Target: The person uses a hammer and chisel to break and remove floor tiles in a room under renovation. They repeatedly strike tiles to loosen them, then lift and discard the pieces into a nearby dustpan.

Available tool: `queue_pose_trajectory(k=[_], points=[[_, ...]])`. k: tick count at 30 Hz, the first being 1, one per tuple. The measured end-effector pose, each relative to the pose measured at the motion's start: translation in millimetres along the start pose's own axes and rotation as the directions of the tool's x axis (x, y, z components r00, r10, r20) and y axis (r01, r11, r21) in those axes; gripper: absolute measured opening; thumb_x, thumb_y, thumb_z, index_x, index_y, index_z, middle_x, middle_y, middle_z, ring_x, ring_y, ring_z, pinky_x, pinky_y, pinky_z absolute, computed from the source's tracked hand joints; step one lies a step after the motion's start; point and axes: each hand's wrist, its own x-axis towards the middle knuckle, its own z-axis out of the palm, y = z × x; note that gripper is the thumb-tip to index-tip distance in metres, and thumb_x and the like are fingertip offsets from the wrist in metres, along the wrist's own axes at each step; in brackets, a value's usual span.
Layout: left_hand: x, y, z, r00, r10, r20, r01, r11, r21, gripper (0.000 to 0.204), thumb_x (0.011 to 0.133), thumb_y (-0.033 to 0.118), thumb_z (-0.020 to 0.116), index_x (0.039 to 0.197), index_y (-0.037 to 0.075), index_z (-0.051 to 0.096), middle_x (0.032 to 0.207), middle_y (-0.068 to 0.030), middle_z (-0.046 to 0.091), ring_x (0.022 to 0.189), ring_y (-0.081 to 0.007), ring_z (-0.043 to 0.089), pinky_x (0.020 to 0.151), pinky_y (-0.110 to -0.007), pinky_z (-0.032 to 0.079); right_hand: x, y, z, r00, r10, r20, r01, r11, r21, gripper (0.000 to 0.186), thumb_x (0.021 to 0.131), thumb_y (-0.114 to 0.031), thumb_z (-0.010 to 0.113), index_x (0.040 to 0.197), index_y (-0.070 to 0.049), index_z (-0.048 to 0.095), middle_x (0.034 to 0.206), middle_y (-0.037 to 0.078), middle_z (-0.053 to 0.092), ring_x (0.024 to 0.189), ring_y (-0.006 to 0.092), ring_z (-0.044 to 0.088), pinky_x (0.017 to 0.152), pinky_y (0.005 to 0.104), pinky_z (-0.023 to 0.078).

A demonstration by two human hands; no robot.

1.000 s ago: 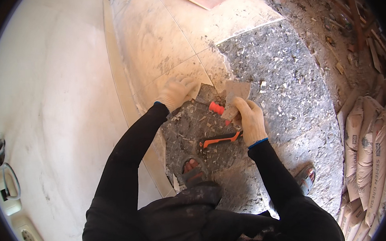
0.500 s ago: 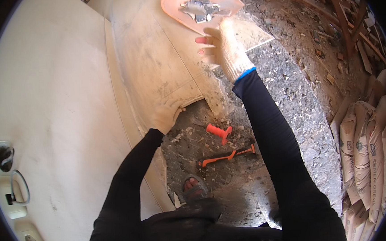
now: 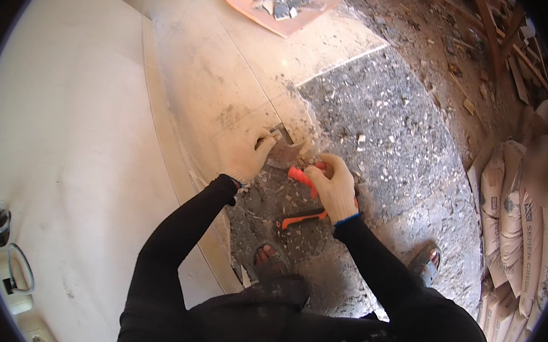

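Observation:
Both hands wear cream knit gloves. My left hand (image 3: pixel 246 155) is closed at the broken edge of the floor tiling, thumb and fingers on a flat brownish piece of broken tile (image 3: pixel 285 153). Close to that piece's right end, my right hand (image 3: pixel 333 186) has its fingers curled in; whatever they pinch is hidden. Just beside those fingertips lies a red ridged handle with a guard (image 3: pixel 300 176), partly covered by the right hand. Below it, an orange and black hammer (image 3: pixel 299 219) rests on the rubble, its right part behind my right hand.
A pinkish plastic scoop (image 3: pixel 323 8) with tile shards sits on the cream tiles (image 3: pixel 216 67) ahead. Rough grey screed (image 3: pixel 378 119) with chips spreads right. Stacked paper sacks (image 3: pixel 512 218) stand at far right. A white wall (image 3: pixel 82 152) with sockets runs along the left.
My right hand has come back from beside the scoop toward my left hand and the red handle. The brownish tile piece now shows raised at my left hand. The scoop's shards lie differently.

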Motion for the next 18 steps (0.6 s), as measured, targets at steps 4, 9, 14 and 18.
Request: queue_pose_trajectory(k=[4,9,14,18], points=[[-1,28,6,0.985,0.031,0.171,-0.020,0.998,-0.066,0.029,0.103,0.030,0.073,0.114,0.003,0.076,0.099,-0.0105,0.076,0.092,-0.0206,0.071,0.082,-0.037,0.055,13,-15,-18,0.963,-0.228,-0.143,0.158,0.909,-0.385,0.089,0.079,-0.044,0.092,0.147,0.004,0.059,0.134,0.020,0.071,0.112,0.0332,0.074,0.097,0.0446,0.057],[9,52,-3,0.977,-0.007,0.212,0.028,0.995,-0.094,0.033,0.104,0.033,0.071,0.110,0.001,0.076,0.098,-0.0075,0.073,0.092,-0.0163,0.068,0.085,-0.036,0.054,41,-29,-49,0.954,-0.112,0.279,0.193,0.940,-0.280,0.094,0.079,-0.045,0.090,0.150,0.007,0.057,0.133,0.020,0.073,0.115,0.0326,0.073,0.100,0.0421,0.057],[23,38,-13,0.963,0.024,0.270,0.021,0.986,-0.163,0.039,0.106,0.038,0.067,0.113,0.000,0.075,0.099,-0.0103,0.074,0.093,-0.0200,0.068,0.087,-0.038,0.054,35,-35,-50,0.813,0.002,0.583,-0.108,0.983,0.147,0.058,0.091,-0.033,0.082,0.129,0.009,0.069,0.115,0.015,0.077,0.097,0.0181,0.075,0.090,0.0324,0.060],[28,4,-4,0.974,0.209,0.084,-0.218,0.967,0.129,0.042,0.107,0.040,0.065,0.116,0.000,0.075,0.105,-0.0163,0.076,0.099,-0.0275,0.072,0.089,-0.042,0.055,24,-39,-45,0.865,0.135,0.483,-0.202,0.975,0.089,0.043,0.096,-0.033,0.076,0.117,0.004,0.075,0.100,0.007,0.076,0.084,0.0141,0.072,0.078,0.0303,0.057]])
